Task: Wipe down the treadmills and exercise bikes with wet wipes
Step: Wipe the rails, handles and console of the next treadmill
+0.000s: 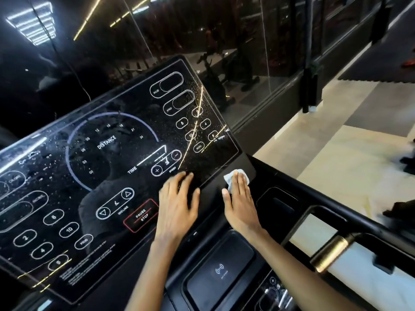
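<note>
A glossy black treadmill console (107,167) fills the left and middle of the head view, speckled with droplets and printed with white button outlines. My left hand (178,203) lies flat with spread fingers on the console's lower right area, near the SPEED buttons. My right hand (240,198) presses a crumpled white wet wipe (230,177) with straight fingers against the console's bottom right corner. Part of the wipe is hidden under my fingers.
Below the hands sits a black wireless charging pad (221,265) in the console tray. A black handrail with a brass section (332,250) runs at the right. Behind a glass wall stands an exercise bike (215,79). Light floor tiles lie to the right.
</note>
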